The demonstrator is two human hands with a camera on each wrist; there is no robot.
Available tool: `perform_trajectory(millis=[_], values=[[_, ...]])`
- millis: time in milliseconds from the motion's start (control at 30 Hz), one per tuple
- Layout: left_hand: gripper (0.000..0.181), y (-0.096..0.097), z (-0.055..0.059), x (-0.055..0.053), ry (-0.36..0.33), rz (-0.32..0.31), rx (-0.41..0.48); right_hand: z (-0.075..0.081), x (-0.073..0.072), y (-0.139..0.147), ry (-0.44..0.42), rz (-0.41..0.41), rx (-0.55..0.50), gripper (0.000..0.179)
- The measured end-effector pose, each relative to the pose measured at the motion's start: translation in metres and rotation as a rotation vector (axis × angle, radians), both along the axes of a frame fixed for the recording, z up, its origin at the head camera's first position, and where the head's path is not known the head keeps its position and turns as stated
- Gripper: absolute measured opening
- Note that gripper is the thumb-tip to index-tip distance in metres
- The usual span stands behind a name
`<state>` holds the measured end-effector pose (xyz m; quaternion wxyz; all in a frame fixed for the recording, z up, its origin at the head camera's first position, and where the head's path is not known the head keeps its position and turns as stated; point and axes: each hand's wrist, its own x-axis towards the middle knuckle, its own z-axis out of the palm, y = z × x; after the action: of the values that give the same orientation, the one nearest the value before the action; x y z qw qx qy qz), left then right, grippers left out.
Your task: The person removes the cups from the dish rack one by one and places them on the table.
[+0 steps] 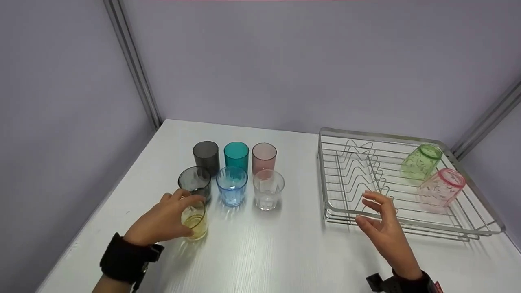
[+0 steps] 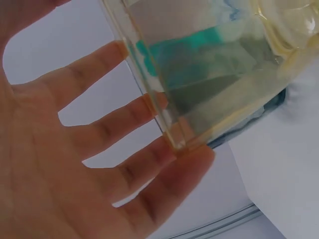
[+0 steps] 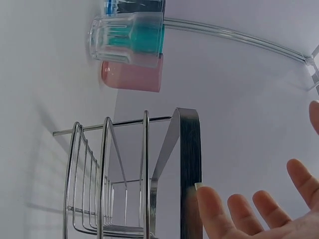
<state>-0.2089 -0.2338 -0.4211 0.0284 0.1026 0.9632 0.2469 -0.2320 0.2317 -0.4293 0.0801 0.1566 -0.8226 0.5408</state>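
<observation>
My left hand point(image 1: 165, 217) spans the rim of a pale yellow glass point(image 1: 198, 226), thumb on the near side and fingers on the far side. The glass stands upright at the front left of the other glasses. In the left wrist view, fingertips touch the rim of the yellow glass point(image 2: 234, 104). Close behind it is a dark grey faceted glass point(image 1: 194, 181). My right hand point(image 1: 386, 238) hovers by the front edge of a wire dish rack point(image 1: 325, 191), fingers loosely bent and nothing held.
Behind are a blue glass point(image 1: 232, 191), a clear glass point(image 1: 268, 191), a dark grey tumbler point(image 1: 206, 156), a teal tumbler point(image 1: 236, 154) and a pink tumbler point(image 1: 264, 156). A green glass point(image 1: 419, 165) and a pink patterned glass point(image 1: 439, 189) lean upside down in the rack. Walls enclose the white table point(image 1: 252, 260).
</observation>
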Motion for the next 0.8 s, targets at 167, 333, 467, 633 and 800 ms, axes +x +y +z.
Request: perform_trajectory(millis=[167,333,467,633,800], values=[[0.068,0.0006,-0.0005,-0.0007,-0.048,0.0,-0.004,-0.0013,0.0008,-0.0001,-0.006,-0.002,0.005,0.054],[0.068,0.0013,-0.0002,-0.0026,-0.086,0.005,-0.008,-0.0028,0.0012,0.0006,-0.015,0.007,-0.009,0.054],[0.068,0.0019,-0.0004,-0.0043,-0.106,0.001,-0.03,-0.0034,0.0013,0.0011,-0.018,0.007,-0.001,0.053],[0.068,0.0017,-0.0013,-0.005,-0.124,-0.005,-0.05,-0.0037,0.0016,0.001,-0.014,0.002,0.02,0.053],[0.066,0.0002,0.0,-0.0029,-0.132,-0.006,-0.063,-0.0034,0.0019,-0.0002,-0.008,0.004,0.039,0.053]])
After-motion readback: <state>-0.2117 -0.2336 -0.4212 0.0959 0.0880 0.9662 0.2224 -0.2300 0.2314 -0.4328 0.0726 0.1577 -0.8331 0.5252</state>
